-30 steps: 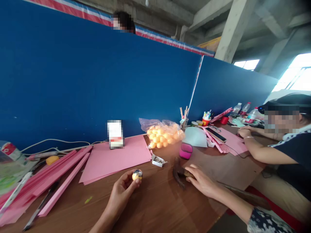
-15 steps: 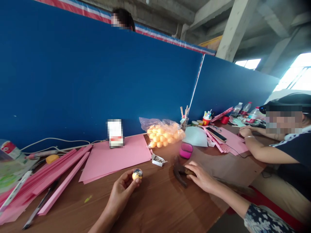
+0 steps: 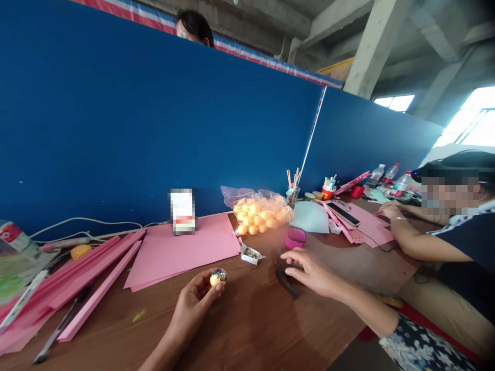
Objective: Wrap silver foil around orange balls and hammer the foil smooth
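My left hand [image 3: 199, 301] is closed around an orange table tennis ball [image 3: 218, 279], pinched between thumb and fingers. Silvery tacks cover the upper part of the ball. Over the hammer [image 3: 286, 283], my right hand [image 3: 309, 270] reaches leftward with its fingers apart and nothing seen in them. The hammer lies on the table, its handle mostly hidden by that hand and forearm. A small open white box of tacks [image 3: 251, 255] sits beyond and left of the right hand, near a magenta case [image 3: 295, 238].
Behind are a plastic bag of orange balls [image 3: 263, 215], pink sheets [image 3: 185, 247] and a phone [image 3: 183, 211] against the blue partition [image 3: 162, 123]. Pink strips [image 3: 100, 293] and a pen [image 3: 64, 324] lie left. A co-worker [image 3: 460, 221] sits at the right.
My right hand has come off the hammer and moved slightly up and left, its fingers spreading. My left hand keeps the ball in about the same place.
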### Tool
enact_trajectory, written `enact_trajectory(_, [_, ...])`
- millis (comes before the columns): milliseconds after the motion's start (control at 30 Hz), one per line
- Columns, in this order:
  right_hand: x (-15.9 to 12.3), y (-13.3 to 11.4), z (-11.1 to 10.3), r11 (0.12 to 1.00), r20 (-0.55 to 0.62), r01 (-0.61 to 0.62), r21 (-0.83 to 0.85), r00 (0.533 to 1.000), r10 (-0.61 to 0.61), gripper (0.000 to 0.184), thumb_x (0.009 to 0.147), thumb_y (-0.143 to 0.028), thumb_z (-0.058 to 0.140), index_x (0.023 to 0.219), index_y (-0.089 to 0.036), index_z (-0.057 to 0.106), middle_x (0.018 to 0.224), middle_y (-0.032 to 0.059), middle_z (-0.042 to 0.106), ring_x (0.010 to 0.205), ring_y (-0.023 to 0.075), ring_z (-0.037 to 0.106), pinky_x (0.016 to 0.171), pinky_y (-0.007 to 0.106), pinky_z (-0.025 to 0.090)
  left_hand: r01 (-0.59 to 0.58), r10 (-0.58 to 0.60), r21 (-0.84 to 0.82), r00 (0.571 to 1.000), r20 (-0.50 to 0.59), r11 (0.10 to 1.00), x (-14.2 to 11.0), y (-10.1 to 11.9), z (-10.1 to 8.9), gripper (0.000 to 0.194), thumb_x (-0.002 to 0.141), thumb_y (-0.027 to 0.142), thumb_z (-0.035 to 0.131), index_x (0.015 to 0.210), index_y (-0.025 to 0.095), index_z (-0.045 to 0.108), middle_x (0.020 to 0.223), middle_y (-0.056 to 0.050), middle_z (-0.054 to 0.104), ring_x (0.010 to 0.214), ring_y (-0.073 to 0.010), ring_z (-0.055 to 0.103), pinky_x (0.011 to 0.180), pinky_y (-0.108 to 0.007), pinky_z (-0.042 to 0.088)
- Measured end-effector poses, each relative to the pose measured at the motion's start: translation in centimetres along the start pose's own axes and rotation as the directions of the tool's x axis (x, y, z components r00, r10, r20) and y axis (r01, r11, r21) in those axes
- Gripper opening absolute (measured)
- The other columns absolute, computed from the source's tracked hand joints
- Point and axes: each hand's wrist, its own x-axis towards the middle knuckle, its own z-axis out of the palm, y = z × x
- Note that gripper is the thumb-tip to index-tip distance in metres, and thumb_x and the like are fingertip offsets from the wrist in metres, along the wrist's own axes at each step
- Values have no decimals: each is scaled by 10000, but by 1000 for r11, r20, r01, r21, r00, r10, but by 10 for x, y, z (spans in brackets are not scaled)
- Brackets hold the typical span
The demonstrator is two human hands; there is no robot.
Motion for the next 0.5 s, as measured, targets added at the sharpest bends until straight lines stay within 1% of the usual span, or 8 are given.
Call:
enact_trajectory(67, [0,-19,7,998,28,65,-8,997,-65,244,785,-282,554,1023,-248,592,930,32,603,855,179,571,773,303,435,-2,2,-5,1000,-3,1000,0,1,0,521,691,398,653,1125,138,527,984,-93,693,894,-233,645,755,-310,541])
enact_trajectory(133, [-2,-34,17,990,54,138,-6,989,-138,238,777,-255,572,1014,-252,595,920,22,610,870,180,562,783,296,427,-5,5,-5,1000,-7,1000,0,1,0,520,690,399,654,1121,138,530,985,-92,692,888,-229,647,748,-301,542])
enact_trajectory(233, [-7,-44,31,979,36,203,-26,979,-202,249,768,-227,586,1016,-246,596,963,29,608,933,196,541,831,308,415,-10,10,-1,1000,-18,1000,1,0,0,513,684,400,657,1107,136,537,968,-91,696,858,-221,654,734,-291,542])
enact_trajectory(300, [-6,-37,34,977,-19,206,-52,978,-207,248,782,-224,568,1028,-248,587,994,33,598,958,201,535,860,321,407,-7,7,-7,1000,-20,1000,1,1,1,515,675,403,663,1099,137,543,963,-90,698,854,-220,655,728,-289,543])
enact_trajectory(367, [0,-22,30,984,-114,159,-74,979,-167,257,808,-228,525,1061,-246,562,1041,41,579,933,190,552,852,319,420,2,-2,-20,1000,-20,1000,0,4,1,525,657,405,676,1093,140,552,965,-89,699,859,-222,655,723,-287,544])
enact_trajectory(433, [11,-2,20,993,-236,53,-109,969,-78,294,826,-241,482,1117,-233,519,1125,63,539,869,175,577,799,310,448,15,-16,-32,1000,-23,999,-2,8,3,532,633,403,693,1078,140,568,956,-88,703,853,-222,656,723,-286,545])
enact_trajectory(467, [17,9,13,990,-295,-4,-144,955,-39,313,825,-248,476,1135,-218,504,1154,77,525,890,183,575,806,317,445,22,-22,-37,1000,-21,999,-3,11,3,533,627,401,698,1075,140,573,958,-88,703,862,-224,654,730,-286,543])
enact_trajectory(500, [23,19,7,981,-324,-64,-185,946,0,341,815,-253,485,1152,-205,492,1177,89,518,966,203,555,834,325,430,25,-26,-42,999,-21,999,-4,13,4,535,622,402,701,1071,140,576,956,-86,703,864,-223,654,733,-284,542])
